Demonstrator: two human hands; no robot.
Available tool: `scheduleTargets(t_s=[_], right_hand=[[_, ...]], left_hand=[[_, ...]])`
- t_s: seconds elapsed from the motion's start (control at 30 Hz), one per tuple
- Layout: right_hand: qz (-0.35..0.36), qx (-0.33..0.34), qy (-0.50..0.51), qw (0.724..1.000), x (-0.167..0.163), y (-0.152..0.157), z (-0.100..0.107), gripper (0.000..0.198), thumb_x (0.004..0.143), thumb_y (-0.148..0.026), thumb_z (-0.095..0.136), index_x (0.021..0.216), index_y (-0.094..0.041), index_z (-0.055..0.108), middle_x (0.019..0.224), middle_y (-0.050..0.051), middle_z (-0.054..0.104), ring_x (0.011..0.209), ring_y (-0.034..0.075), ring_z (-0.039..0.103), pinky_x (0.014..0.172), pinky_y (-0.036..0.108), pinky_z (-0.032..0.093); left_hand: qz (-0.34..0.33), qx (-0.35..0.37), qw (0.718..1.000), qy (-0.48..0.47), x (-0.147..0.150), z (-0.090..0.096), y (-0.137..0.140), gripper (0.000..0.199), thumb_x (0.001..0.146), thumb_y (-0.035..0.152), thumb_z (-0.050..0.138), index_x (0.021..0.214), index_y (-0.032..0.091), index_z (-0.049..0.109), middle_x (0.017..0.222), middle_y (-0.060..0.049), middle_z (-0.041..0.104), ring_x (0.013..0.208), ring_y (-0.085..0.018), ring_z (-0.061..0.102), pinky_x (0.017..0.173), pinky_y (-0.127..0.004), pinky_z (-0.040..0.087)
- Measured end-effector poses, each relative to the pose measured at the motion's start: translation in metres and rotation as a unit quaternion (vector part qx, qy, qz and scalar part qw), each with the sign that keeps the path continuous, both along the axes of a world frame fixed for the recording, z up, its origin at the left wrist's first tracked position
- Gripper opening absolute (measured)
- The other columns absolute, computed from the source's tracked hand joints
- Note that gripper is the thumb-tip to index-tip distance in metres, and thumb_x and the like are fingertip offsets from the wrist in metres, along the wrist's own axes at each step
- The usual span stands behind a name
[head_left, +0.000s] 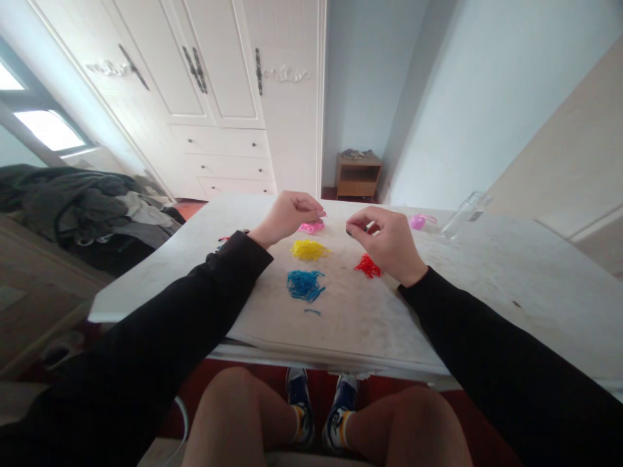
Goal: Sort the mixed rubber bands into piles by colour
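Note:
My left hand is closed in a pinch just over a small pile of pink rubber bands. Whatever lies between its fingertips is too small to make out. My right hand also pinches, its fingertips beside some black bands that it partly hides. Below that hand is a pile of red bands. Yellow bands are heaped in the middle, with blue bands nearer to me. One loose blue band lies apart from its heap.
The piles rest on a pale table. At its far right are a clear glass bottle, lying or leaning, and a pink item. Small mixed-colour bits sit by my left sleeve. Clothes are heaped left of the table.

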State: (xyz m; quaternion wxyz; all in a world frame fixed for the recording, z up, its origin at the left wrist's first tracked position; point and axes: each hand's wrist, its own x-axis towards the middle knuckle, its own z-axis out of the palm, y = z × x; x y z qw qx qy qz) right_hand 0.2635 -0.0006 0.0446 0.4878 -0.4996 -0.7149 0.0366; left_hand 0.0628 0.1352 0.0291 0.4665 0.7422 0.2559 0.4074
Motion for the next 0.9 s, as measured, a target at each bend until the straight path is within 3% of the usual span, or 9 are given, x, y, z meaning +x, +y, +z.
scheduleTargets(t_s=[0.23,0.63,0.9], right_hand=[[0.015,-0.020,-0.021,0.999,0.000,0.002,-0.003,0.010,0.084,-0.014,0.068,0.080,-0.018,0.077,0.078,0.004,0.077,0.068,0.017,0.066,0.069,0.031,0.052],[0.032,-0.048,-0.044,0.997,0.000,-0.001,-0.002,0.010,0.086,-0.014,0.069,0.082,-0.018,0.078,0.078,0.003,0.077,0.068,0.016,0.066,0.068,0.031,0.049],[0.043,-0.087,-0.062,0.993,-0.003,-0.002,-0.003,0.009,0.087,-0.015,0.070,0.084,-0.017,0.078,0.074,0.002,0.076,0.065,0.015,0.063,0.068,0.030,0.047]], left_hand=[[0.089,0.124,0.983,0.106,-0.012,-0.012,0.031,0.005,0.076,0.018,0.080,0.075,0.013,0.079,0.071,-0.008,0.078,0.066,-0.014,0.069,0.063,-0.025,0.053],[0.134,0.179,0.963,0.148,-0.014,-0.017,0.039,0.022,0.084,0.033,0.073,0.076,0.014,0.080,0.074,-0.008,0.078,0.070,-0.016,0.066,0.071,-0.029,0.050],[0.126,0.200,0.957,0.166,-0.010,-0.015,0.034,0.023,0.085,0.029,0.065,0.072,0.014,0.076,0.070,-0.006,0.074,0.067,-0.015,0.063,0.067,-0.028,0.045]])
